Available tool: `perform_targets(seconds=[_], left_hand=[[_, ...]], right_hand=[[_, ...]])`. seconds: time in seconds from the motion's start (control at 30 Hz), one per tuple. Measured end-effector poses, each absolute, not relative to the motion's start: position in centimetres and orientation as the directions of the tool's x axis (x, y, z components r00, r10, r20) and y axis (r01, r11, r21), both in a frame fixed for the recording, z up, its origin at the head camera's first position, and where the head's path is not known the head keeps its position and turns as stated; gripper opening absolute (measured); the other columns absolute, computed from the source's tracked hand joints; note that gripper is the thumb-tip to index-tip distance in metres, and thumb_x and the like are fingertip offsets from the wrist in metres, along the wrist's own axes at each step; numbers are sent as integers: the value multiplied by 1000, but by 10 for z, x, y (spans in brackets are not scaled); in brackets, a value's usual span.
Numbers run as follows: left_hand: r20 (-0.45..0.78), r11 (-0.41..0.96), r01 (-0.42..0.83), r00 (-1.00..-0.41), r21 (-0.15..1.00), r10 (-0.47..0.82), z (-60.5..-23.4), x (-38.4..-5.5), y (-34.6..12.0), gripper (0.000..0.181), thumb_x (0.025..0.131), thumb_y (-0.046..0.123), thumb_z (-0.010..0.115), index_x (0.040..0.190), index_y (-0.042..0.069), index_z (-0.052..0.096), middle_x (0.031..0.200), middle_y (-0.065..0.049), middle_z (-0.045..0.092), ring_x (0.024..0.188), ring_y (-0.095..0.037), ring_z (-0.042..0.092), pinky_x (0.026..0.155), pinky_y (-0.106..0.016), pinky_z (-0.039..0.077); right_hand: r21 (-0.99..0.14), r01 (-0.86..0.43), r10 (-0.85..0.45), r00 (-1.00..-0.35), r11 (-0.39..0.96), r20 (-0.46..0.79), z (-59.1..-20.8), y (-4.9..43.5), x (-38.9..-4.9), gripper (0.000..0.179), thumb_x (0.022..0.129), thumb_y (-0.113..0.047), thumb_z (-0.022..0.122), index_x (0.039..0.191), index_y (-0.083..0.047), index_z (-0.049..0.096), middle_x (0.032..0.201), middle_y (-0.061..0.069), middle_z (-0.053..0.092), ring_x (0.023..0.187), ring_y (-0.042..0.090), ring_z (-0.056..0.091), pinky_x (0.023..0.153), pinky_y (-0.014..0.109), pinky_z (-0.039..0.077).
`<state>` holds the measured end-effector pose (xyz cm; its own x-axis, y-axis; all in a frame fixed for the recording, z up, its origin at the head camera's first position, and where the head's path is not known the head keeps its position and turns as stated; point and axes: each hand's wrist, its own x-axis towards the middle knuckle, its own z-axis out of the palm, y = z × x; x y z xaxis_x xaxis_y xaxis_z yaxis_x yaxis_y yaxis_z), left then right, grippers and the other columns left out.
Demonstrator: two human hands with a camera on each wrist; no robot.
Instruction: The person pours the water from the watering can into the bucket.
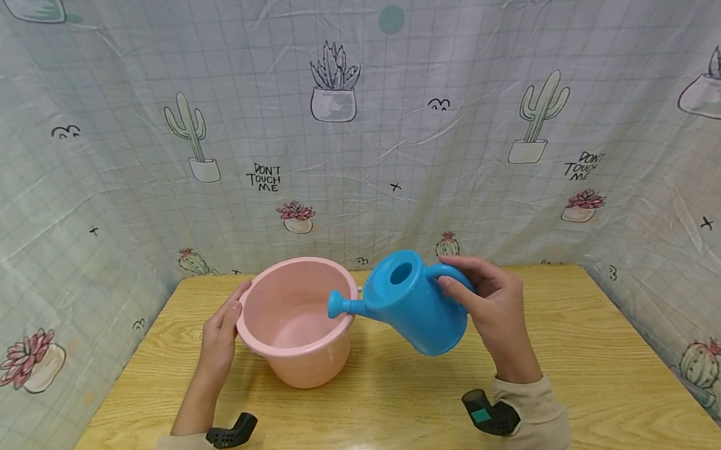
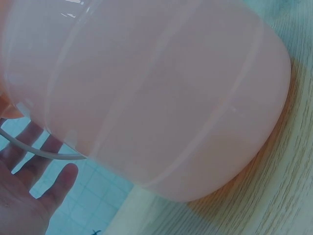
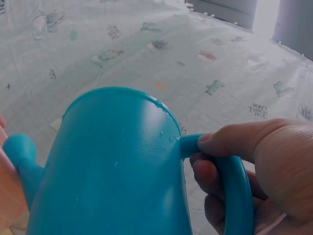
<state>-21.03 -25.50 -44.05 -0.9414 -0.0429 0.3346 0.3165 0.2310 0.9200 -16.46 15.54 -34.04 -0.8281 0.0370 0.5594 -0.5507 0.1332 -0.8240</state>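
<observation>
My left hand (image 1: pixel 220 337) holds the rim of a pink plastic bucket (image 1: pixel 310 362) at its left side, thumb near the top edge. In the left wrist view the bucket wall (image 2: pixel 156 98) fills most of the picture, and a thin grey bail handle (image 2: pixel 36 151) crosses my fingers. A blue watering can (image 1: pixel 424 310) is tilted toward the bucket, its spout head (image 1: pixel 338 304) over the bucket's right rim. My right hand (image 1: pixel 495 299) grips the can's handle (image 3: pixel 237 191), fingers curled through the loop. Water drops dot the can's wall; no stream shows from the spout.
Both things are over a wooden table (image 1: pixel 566 350). A patterned cloth (image 1: pixel 392 140) with cactus drawings hangs behind the table and along its sides. Dark wrist cameras (image 1: pixel 232 432) sit at both sleeves.
</observation>
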Motion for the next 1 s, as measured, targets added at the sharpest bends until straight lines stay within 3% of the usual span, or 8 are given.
perform_targets(seconds=[1.0], left_hand=[[338, 232, 320, -940, 918, -40, -441, -210, -255, 48, 106, 39, 32, 148, 19, 42, 155, -2, 39, 130, 10, 41, 98, -4, 38]], right_hand=[[-828, -551, 62, -828, 101, 558, -338, 152, -162, 29, 87, 0, 68, 116, 4, 66, 102, -6, 71, 94, 11, 68, 85, 23, 56]])
